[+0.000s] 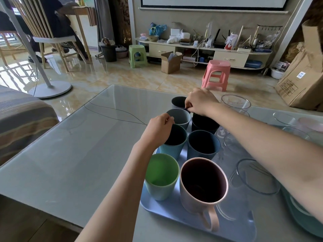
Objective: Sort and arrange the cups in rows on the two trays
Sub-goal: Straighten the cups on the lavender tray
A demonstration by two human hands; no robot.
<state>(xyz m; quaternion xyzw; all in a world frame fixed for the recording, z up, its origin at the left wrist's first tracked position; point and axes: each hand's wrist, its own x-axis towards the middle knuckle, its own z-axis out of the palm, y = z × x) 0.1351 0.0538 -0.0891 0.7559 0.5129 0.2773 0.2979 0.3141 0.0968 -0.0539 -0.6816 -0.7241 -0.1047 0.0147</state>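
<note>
Cups stand in two rows on the blue tray (174,212) at the worktop's right. The left hand (158,129) pinches the teal cup (172,147) rim; the right hand (200,102) pinches the far dark cup (178,102). Nudge both gently, keeping rims aligned and upright.

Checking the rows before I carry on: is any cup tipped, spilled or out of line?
Nothing stands out. All the coloured cups on the blue tray stand upright in two rows; no spill shows.

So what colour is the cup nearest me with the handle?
Pale pink mug, dark inside; head view.
</note>
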